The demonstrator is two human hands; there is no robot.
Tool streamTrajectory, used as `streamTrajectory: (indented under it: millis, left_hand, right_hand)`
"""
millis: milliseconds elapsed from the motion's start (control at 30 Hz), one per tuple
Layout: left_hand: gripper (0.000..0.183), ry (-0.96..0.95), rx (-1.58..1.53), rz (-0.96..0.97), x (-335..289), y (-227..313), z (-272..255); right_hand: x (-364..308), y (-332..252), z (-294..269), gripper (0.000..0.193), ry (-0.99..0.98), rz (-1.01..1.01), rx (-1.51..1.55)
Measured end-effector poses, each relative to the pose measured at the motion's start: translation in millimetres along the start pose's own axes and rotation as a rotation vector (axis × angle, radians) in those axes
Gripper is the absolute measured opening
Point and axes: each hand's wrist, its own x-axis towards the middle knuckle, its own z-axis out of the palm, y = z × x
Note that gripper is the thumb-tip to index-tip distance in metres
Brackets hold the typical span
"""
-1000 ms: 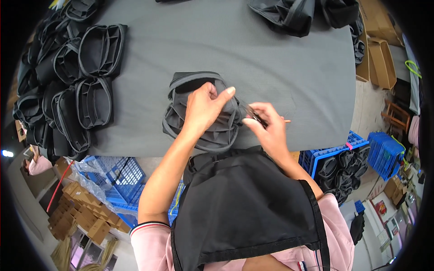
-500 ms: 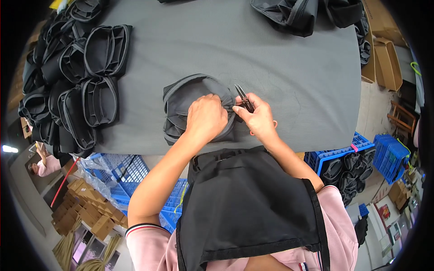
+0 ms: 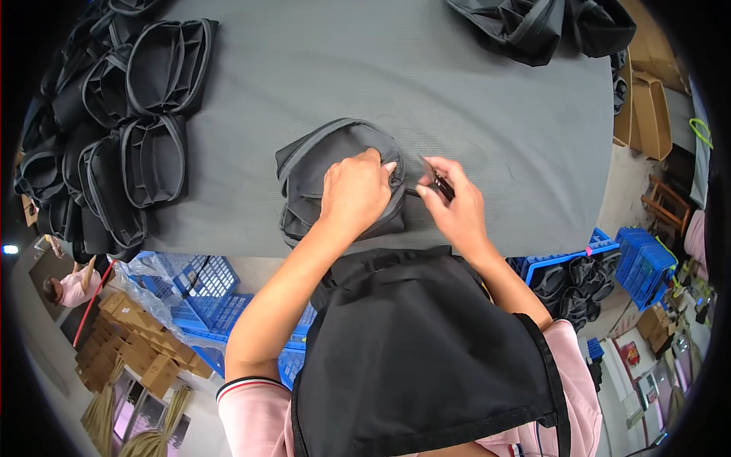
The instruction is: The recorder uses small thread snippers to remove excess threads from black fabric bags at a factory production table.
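A black zippered pouch (image 3: 311, 166) with a grey-edged, gaping mouth lies near the front edge of the table. My left hand (image 3: 355, 190) reaches over its opening and is closed on the right-hand rim, thumb and fingers pinching the fabric. Just right of the pouch, my right hand (image 3: 455, 199) is closed around a pair of small dark thread snips (image 3: 439, 181), their tips pointing away from me. A short dark strip (image 3: 413, 193) sticks out between the pouch and my right hand; I cannot make out whether the fingers touch it.
Similar black pouches (image 3: 156, 160) are heaped along the table's left side, and more (image 3: 525, 30) lie at the far right. The grey table (image 3: 518, 137) spans the middle. Blue crates (image 3: 205, 286) stand below on both sides. Cardboard boxes (image 3: 651, 114) are at the right; a person (image 3: 76, 288) is at far left.
My right hand has moved a little to the right, away from the pouch rim, with the snips turned in it. My left hand still grips the pouch, its thumb now showing at the rim.
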Motion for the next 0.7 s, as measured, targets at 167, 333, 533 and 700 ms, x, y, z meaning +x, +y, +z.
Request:
streamTrajectory:
  millis: [167,333,533,700]
  left_hand:
    - [0.026,-0.009,-0.01,0.03,1,-4,-1]
    - [0.025,-0.007,-0.045,0.036,2,-5,-1]
    - [0.024,0.003,-0.067,0.04,0,-6,-1]
    - [0.024,0.034,-0.069,0.056,-2,-6,1]
  right_hand:
    - [-4,-13,-27,0.026,-0.125,-0.136,-0.358]
    - [8,-30,-30,0.023,-0.173,-0.41,-0.58]
    - [23,-43,-25,0.017,-0.28,-0.574,-0.781]
    - [31,-54,-25,0.017,-0.444,-0.585,-0.921]
